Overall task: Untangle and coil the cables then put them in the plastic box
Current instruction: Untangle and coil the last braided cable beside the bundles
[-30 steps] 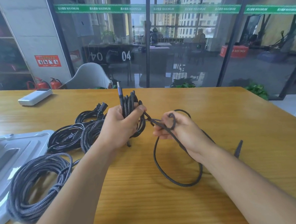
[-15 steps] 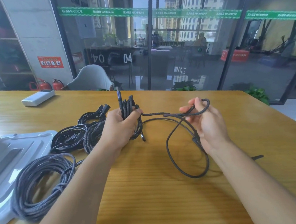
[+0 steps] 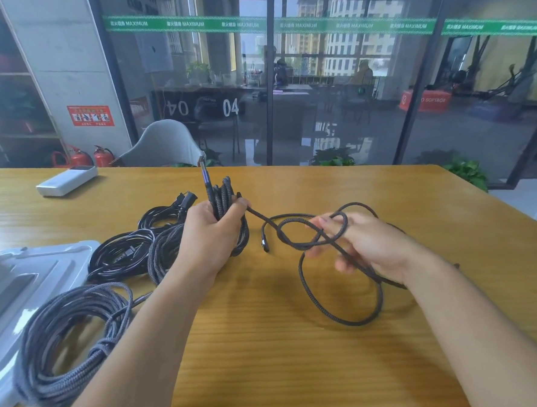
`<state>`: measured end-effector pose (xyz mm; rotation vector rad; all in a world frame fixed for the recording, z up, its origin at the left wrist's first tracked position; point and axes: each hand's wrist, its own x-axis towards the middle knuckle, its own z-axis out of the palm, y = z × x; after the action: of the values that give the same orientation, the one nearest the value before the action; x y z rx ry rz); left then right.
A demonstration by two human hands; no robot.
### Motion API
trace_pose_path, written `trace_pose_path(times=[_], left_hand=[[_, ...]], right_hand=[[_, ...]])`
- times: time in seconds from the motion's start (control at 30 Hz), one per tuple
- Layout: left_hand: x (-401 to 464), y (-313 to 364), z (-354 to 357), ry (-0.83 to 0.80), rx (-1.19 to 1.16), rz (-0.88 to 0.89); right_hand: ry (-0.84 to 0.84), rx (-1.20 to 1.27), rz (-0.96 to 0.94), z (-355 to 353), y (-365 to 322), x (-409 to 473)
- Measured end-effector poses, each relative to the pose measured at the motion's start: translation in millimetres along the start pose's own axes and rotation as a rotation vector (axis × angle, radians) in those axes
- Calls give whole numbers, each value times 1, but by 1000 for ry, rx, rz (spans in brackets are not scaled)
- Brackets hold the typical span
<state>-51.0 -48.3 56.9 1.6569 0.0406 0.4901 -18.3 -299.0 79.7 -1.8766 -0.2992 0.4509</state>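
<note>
Since half a second ago the right hand [image 3: 370,247] has dropped lower, and its loop now crosses over itself. The dark braided cable [image 3: 339,306] hangs in loose loops onto the wooden table [image 3: 270,360]. The left hand [image 3: 212,235] grips the coiled bundle [image 3: 225,193] upright. Right fingers curl round the strand. The plastic box [image 3: 29,274] sits far left; its inside is hidden.

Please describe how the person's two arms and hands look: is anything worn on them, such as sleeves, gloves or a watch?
Both forearms are bare up to the frame edge: no sleeves in view. The left hand and the right hand wear no gloves. No watch, ring or bracelet is visible.
</note>
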Motion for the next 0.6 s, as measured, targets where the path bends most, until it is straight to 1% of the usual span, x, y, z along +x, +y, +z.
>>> trace_pose_path(times=[0.07, 0.23, 0.33, 0.43, 0.5, 0.6], left_hand=[[0, 0, 0, 29, 3, -2], [3, 1, -5, 94, -37, 8], [6, -1, -7, 127, -56, 10], [7, 0, -9, 145, -65, 13], [8, 0, -10, 157, -61, 10], [7, -2, -9, 143, -37, 1]], right_hand=[[-90, -110, 48, -8, 1, -2], [-45, -125, -18, -26, 3, 5], [-114, -193, -57, -31, 1, 0], [-153, -244, -47, -45, 6, -1], [-124, -324, -9, -54, 12, -1], [31, -449, 28, -63, 20, 3]])
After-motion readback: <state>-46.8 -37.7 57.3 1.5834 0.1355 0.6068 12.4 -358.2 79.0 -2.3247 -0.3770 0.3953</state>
